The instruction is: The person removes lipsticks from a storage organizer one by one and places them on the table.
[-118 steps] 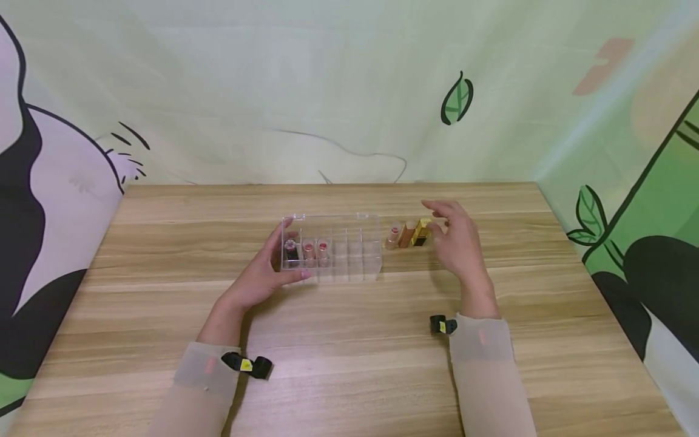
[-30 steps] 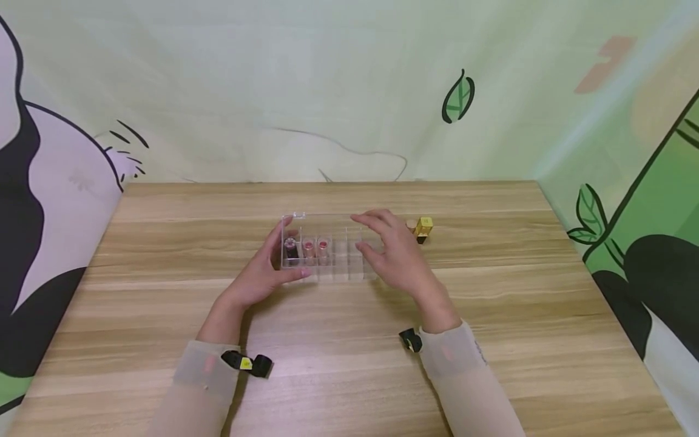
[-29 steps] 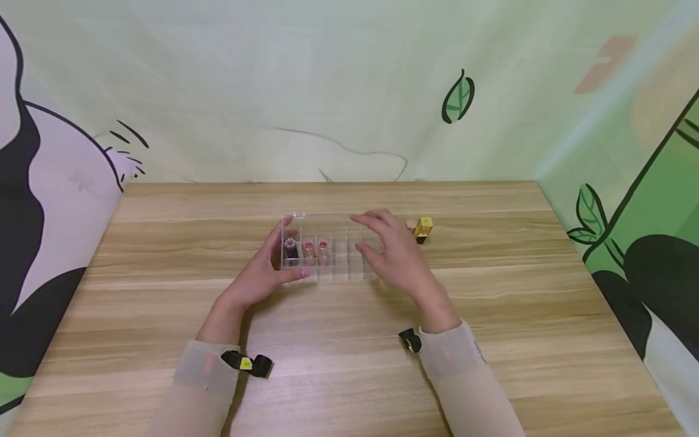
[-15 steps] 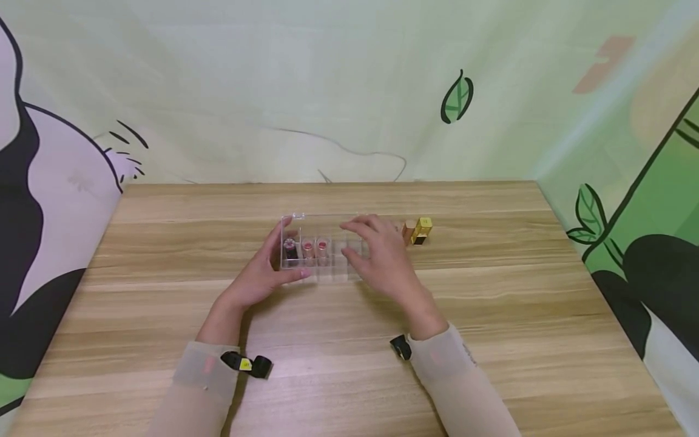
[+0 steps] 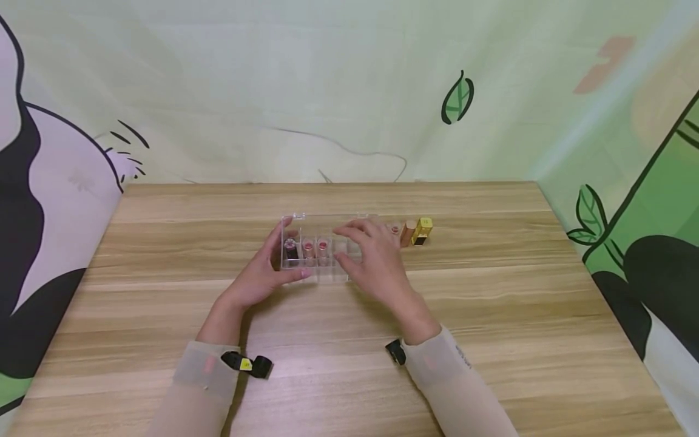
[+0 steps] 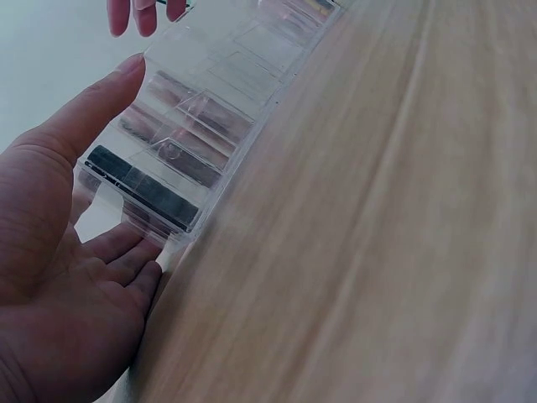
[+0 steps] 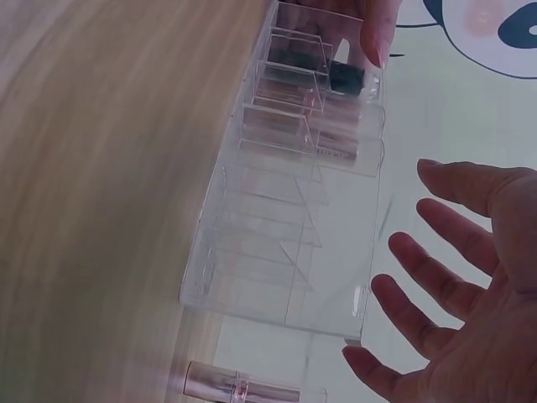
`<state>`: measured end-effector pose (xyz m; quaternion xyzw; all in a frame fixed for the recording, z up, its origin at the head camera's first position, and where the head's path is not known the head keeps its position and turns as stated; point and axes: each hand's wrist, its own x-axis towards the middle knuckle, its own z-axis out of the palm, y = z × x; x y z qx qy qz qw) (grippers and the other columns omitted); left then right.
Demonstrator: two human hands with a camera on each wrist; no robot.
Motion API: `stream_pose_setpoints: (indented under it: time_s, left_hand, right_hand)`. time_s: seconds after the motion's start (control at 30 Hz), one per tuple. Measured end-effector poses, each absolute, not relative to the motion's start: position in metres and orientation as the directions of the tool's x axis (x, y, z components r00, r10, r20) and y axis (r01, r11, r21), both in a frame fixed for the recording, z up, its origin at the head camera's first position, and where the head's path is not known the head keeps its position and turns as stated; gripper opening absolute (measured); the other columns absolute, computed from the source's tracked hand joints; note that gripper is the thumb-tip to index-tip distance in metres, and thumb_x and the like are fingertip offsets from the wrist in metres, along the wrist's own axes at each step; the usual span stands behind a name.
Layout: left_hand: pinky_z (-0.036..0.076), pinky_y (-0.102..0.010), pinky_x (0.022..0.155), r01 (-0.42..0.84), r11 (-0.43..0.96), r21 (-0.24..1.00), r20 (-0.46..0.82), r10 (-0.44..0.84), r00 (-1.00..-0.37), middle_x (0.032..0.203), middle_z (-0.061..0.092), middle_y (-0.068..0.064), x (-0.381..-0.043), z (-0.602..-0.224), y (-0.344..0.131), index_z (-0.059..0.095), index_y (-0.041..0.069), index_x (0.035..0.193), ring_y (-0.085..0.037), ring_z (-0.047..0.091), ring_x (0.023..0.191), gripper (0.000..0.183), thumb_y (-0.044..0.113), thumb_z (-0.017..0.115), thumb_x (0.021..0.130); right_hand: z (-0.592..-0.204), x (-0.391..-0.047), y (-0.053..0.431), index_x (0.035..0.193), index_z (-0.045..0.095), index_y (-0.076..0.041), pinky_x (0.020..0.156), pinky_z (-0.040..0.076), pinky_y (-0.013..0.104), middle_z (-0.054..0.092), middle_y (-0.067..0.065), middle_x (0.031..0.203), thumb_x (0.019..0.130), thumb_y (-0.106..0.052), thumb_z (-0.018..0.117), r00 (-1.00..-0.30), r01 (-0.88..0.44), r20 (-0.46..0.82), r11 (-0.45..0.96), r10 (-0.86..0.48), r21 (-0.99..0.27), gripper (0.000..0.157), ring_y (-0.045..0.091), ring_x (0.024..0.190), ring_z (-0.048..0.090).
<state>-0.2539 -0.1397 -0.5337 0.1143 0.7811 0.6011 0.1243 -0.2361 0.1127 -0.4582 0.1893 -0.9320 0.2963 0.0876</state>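
A clear plastic lipstick organizer (image 5: pixel 329 273) stands on the table, divided into compartments. My left hand (image 5: pixel 262 278) grips its left end, thumb along the front wall and fingers behind. Inside, at that end, a black lipstick (image 5: pixel 291 250) stands beside two pinkish lipsticks (image 5: pixel 323 250). The compartments farther right look bare through the clear walls in the right wrist view. Over the organizer's right half is my right hand (image 5: pixel 377 261), its fingers spread and apart from the thumb, with nothing between them; the right wrist view shows those fingers (image 7: pixel 436 290) beside the top edge.
Just right of the organizer a pinkish lipstick (image 5: pixel 395 230), partly behind my right hand, a brown lipstick (image 5: pixel 407 234) and a gold-and-black lipstick (image 5: pixel 423 230) stand in a row on the wooden table (image 5: pixel 306 376). A printed cloth (image 5: pixel 218 91) hangs behind the table's far edge.
My right hand has come left from beside the gold-and-black lipstick to over the organizer, drifting farther left in the last second. The left hand, organizer and lipsticks have stayed in place.
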Motion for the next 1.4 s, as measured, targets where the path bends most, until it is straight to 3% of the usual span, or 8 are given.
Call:
stream_pose_setpoints:
  time_s: [0.4,0.7,0.97,1.23,1.4]
  left_hand:
    - [0.014,-0.061,0.128,0.024,0.26,0.965,-0.065,0.325,-0.943,0.167,0.034,-0.008,-0.253,-0.534,-0.14,0.013,0.054,0.161,-0.034,0.032,0.154,0.111,0.029,0.089,0.083]
    - [0.017,-0.061,0.127,0.019,0.273,0.962,-0.073,0.323,-0.944,0.167,0.034,-0.006,-0.252,-0.533,-0.137,0.013,0.047,0.163,-0.034,0.034,0.153,0.113,0.032,0.089,0.082]
    - [0.015,-0.062,0.127,0.018,0.275,0.961,-0.074,0.32,-0.945,0.167,0.035,-0.004,-0.255,-0.537,-0.138,0.014,0.052,0.162,-0.033,0.032,0.154,0.111,0.034,0.09,0.081]
    - [0.013,-0.064,0.127,0.02,0.286,0.958,-0.075,0.32,-0.945,0.167,0.035,-0.005,-0.255,-0.538,-0.138,0.014,0.056,0.159,-0.034,0.031,0.155,0.11,0.036,0.09,0.081]
    - [0.014,-0.064,0.127,0.02,0.28,0.96,-0.072,0.313,-0.947,0.166,0.036,-0.005,-0.254,-0.534,-0.139,0.015,0.055,0.16,-0.033,0.032,0.154,0.111,0.035,0.09,0.081]
  right_hand:
    - [-0.46,-0.233,0.108,0.13,0.071,-0.02,0.11,0.035,0.058,0.065,0.004,0.136,0.092,-0.026,0.08,-0.924,-0.378,0.262,0.756,-0.278,-0.534,0.04,0.03,0.131,0.053]
    - [-0.462,-0.232,0.106,0.131,0.07,-0.022,0.115,0.03,0.059,0.064,0.003,0.139,0.093,-0.031,0.078,-0.942,-0.334,0.21,0.781,-0.262,-0.527,0.039,0.028,0.132,0.051]
    - [-0.461,-0.235,0.094,0.133,0.069,-0.027,0.116,0.026,0.064,0.063,0.003,0.141,0.095,-0.037,0.076,-0.963,-0.268,0.153,0.834,-0.221,-0.482,0.041,0.029,0.132,0.051]
    - [-0.464,-0.234,0.084,0.133,0.069,-0.033,0.113,0.026,0.059,0.065,-0.001,0.139,0.095,-0.047,0.072,-0.975,-0.22,0.132,0.873,-0.18,-0.436,0.041,0.029,0.129,0.053]
    - [-0.467,-0.235,0.078,0.136,0.067,-0.038,0.117,0.02,0.068,0.065,-0.001,0.139,0.098,-0.052,0.067,-0.97,-0.235,0.147,0.893,-0.192,-0.383,0.04,0.03,0.13,0.053]
